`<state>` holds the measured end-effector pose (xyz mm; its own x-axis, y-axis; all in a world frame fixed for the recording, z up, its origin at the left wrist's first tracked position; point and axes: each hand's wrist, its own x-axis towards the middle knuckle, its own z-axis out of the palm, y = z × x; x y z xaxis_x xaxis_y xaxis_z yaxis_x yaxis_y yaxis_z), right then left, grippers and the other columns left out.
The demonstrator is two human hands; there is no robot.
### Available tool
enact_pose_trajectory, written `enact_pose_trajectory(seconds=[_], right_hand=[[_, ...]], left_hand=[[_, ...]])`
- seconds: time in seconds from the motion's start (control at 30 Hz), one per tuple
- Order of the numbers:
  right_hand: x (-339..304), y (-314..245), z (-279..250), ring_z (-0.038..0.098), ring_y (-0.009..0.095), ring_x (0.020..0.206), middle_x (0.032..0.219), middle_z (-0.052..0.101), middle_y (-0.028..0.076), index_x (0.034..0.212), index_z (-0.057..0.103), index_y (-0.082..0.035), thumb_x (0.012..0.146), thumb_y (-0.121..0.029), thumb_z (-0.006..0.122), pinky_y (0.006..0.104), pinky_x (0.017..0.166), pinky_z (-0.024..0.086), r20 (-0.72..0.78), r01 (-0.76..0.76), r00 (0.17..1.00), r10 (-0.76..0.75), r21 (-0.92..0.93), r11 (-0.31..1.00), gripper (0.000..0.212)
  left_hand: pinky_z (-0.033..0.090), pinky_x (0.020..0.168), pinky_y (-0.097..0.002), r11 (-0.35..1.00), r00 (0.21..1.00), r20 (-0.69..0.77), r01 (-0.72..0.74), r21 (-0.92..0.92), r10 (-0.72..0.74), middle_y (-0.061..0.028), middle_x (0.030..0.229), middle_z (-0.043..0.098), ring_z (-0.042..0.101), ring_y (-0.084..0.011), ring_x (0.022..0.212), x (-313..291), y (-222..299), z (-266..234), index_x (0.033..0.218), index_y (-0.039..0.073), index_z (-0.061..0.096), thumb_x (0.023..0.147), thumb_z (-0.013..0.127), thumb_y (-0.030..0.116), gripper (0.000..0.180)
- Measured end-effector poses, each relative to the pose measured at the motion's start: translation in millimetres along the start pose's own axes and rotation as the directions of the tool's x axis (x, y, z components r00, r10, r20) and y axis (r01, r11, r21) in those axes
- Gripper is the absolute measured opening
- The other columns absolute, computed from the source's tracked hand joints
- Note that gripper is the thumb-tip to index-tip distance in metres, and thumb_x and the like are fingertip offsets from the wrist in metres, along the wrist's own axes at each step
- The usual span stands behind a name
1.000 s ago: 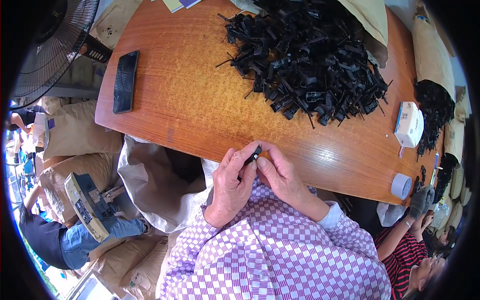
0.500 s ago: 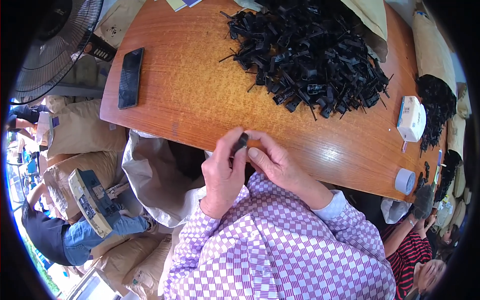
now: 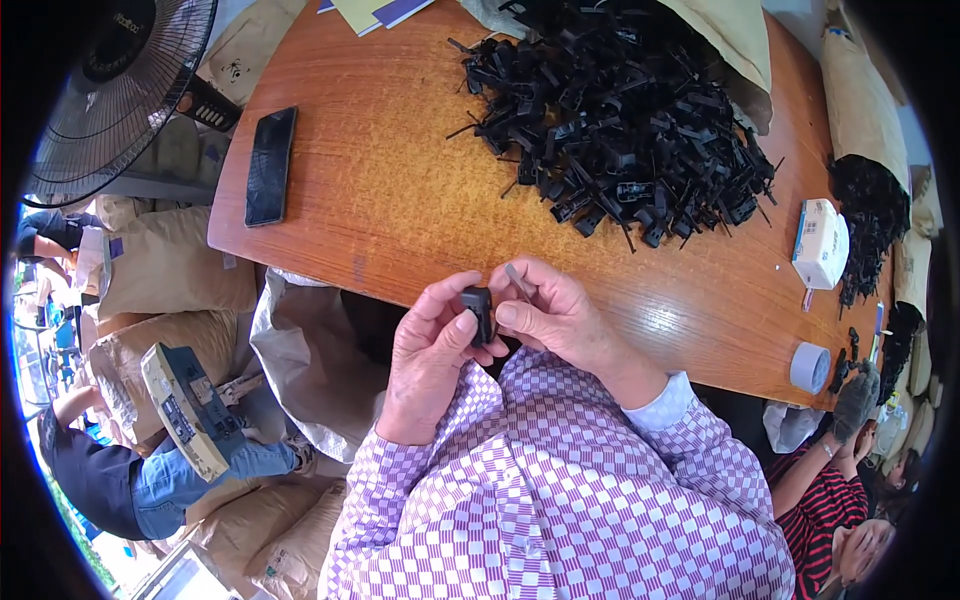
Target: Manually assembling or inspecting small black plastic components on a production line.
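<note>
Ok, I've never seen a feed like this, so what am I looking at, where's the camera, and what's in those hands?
There is no machine here: the camera sits on a person's head and looks down, so the round, bent edges are just the fisheye lens. The checked sleeves coming from the bottom are that person's own arms. The left hand and right hand meet at the near edge of a wooden table, both gripping one small black plastic part. Further back lies a large pile of similar black parts. A dark phone lies at left, a white box and a tape roll at right. Other people sit at the edges.
</note>
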<state>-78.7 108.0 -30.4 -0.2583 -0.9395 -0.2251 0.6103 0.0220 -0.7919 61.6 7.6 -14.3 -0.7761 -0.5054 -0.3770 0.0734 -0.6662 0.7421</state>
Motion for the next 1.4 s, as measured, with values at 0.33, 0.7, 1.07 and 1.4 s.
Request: enact_pose_trajectory(seconds=[0.33, 0.7, 1.07, 1.4], right_hand=[[-0.1, 16.8, -10.7, 0.043, 0.001, 0.068, 0.077, 0.046, -0.007, 0.094, 0.055, -0.006, 0.094, -0.014, 0.058, 0.0182, 0.057, 0.036, 0.040, 0.063, 0.998, -0.054, -0.279, 0.958, 0.009], [-15.1, 4.3, 14.2, 0.061, 0.011, 0.080, 0.085, 0.061, 0.007, 0.105, 0.054, -0.001, 0.100, -0.015, 0.045, 0.0245, 0.067, 0.049, -0.045, 0.002, 0.998, -0.040, -0.634, 0.773, 0.018], [-3.0, 28.4, 22.2, 0.059, 0.017, 0.063, 0.072, 0.058, 0.011, 0.103, 0.055, -0.001, 0.097, -0.011, 0.049, 0.0293, 0.057, 0.046, -0.051, 0.121, 0.976, -0.210, -0.678, 0.725, 0.013], [-9.2, -28.3, -22.4, 0.061, 0.016, 0.053, 0.070, 0.064, 0.004, 0.102, 0.058, -0.005, 0.082, -0.023, 0.070, 0.0291, 0.046, 0.050, 0.089, 0.095, 0.840, -0.536, -0.995, -0.015, 0.029]], left_hand=[[0.048, 0.059, -0.0178, 0.874, 0.983, 0.138, -0.172, 0.454, 0.121, -0.0033, 0.095, 0.060, 0.055, -0.0056, 0.066, 1.5, -8.0, -1.9, 0.128, 0.003, 0.048, 0.088, 0.060, 0.000, 0.042], [0.052, 0.063, -0.0244, 0.751, 0.977, 0.148, -0.213, 0.625, 0.154, -0.0077, 0.082, 0.059, 0.065, -0.0115, 0.075, 4.7, -12.1, -10.8, 0.118, 0.002, 0.040, 0.088, 0.055, -0.007, 0.035], [0.051, 0.057, -0.0299, 0.496, 0.930, 0.093, -0.272, 0.825, 0.356, -0.0125, 0.076, 0.060, 0.065, -0.0204, 0.066, -2.4, -16.8, -15.2, 0.107, 0.002, 0.046, 0.086, 0.058, -0.005, 0.025], [0.050, 0.067, -0.0356, 0.117, 0.923, -0.064, 0.020, 0.993, 0.379, -0.0149, 0.092, 0.061, 0.064, -0.0305, 0.077, -20.6, 22.1, -50.4, 0.099, 0.003, 0.056, 0.083, 0.057, -0.001, 0.017]])
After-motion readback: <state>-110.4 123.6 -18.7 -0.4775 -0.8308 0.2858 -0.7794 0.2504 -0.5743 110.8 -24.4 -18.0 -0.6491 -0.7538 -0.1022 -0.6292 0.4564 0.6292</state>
